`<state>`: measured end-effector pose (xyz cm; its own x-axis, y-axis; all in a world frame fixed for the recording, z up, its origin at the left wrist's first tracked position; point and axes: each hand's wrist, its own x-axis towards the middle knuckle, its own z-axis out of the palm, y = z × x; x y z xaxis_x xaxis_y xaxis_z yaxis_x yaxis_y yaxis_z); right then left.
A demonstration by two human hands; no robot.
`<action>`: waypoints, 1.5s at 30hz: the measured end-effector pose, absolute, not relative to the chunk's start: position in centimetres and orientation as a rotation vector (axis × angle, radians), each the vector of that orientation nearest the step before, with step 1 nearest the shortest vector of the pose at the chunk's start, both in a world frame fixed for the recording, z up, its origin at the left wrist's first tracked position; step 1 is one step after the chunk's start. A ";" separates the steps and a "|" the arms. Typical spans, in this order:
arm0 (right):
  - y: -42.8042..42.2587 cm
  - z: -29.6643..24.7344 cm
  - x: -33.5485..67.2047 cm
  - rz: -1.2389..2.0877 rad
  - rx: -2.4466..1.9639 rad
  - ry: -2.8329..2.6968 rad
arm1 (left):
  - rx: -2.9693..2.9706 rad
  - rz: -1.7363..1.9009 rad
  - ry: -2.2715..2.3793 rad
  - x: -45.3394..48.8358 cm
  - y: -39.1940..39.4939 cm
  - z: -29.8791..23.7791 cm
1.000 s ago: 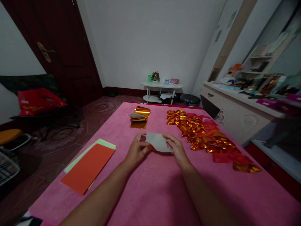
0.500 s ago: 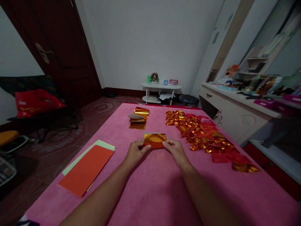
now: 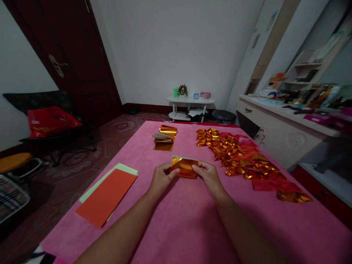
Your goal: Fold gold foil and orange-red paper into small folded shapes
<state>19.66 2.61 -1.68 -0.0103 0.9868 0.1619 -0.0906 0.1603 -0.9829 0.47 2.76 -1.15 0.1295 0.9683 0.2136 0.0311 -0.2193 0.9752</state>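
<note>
A small folded sheet of gold foil paper (image 3: 184, 167) lies between my two hands on the pink tablecloth (image 3: 176, 223). My left hand (image 3: 161, 178) pinches its left edge, fingers closed on it. Its right edge is pinched by my right hand (image 3: 209, 176). The shiny gold and orange side faces up, with a thin pale edge showing at the back.
Several folded gold and red foil pieces (image 3: 236, 157) lie in a long heap on the right. A stack of gold foil sheets (image 3: 164, 137) sits at the far middle. Orange and pale green paper sheets (image 3: 108, 194) lie at the left. A white cabinet (image 3: 277, 128) stands at the right.
The paper showed its pale grey back a second ago; it has been turned or folded, so the gold side now faces up. Both hands stay at its edges.
</note>
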 end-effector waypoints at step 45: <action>2.5 -1.8 19.6 1.084 -0.951 -1.036 | 1.272 1.425 1.095 0.3 3.2 -1.9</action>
